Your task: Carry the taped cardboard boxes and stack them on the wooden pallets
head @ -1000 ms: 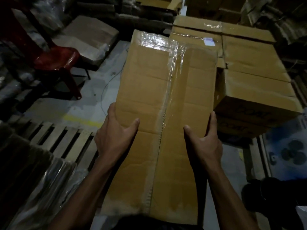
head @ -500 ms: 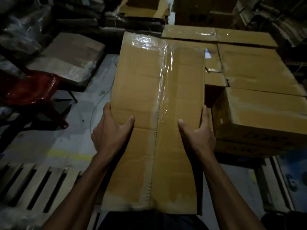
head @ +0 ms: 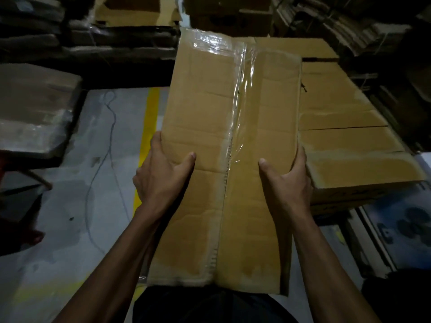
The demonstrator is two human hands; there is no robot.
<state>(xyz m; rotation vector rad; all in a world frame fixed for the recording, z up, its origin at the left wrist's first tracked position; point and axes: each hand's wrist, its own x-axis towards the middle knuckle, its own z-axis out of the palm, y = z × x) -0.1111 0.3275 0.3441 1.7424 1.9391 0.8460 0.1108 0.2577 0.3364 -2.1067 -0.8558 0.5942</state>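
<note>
Our taped cardboard box (head: 233, 159) right edge beside stacked boxes (head: 345, 136) at 3 o'clock, bare floor (head: 70, 229) at 9 o'clock, our left hand (head: 161, 176) and right hand (head: 289, 183) clamped on its sides, thumbs on top.

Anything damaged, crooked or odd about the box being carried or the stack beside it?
Nothing serious. The carried box, gripped by the left hand and right hand, has creased top flaps and wrinkled clear tape at its far end. On the stacked boxes, one top seam shows a dark open gap. A loose cord trails across the floor.

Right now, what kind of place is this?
Likely a warehouse or packing store: stacked boxes beside the carried box, flattened cardboard piles behind, and a yellow line painted on the concrete floor.
</note>
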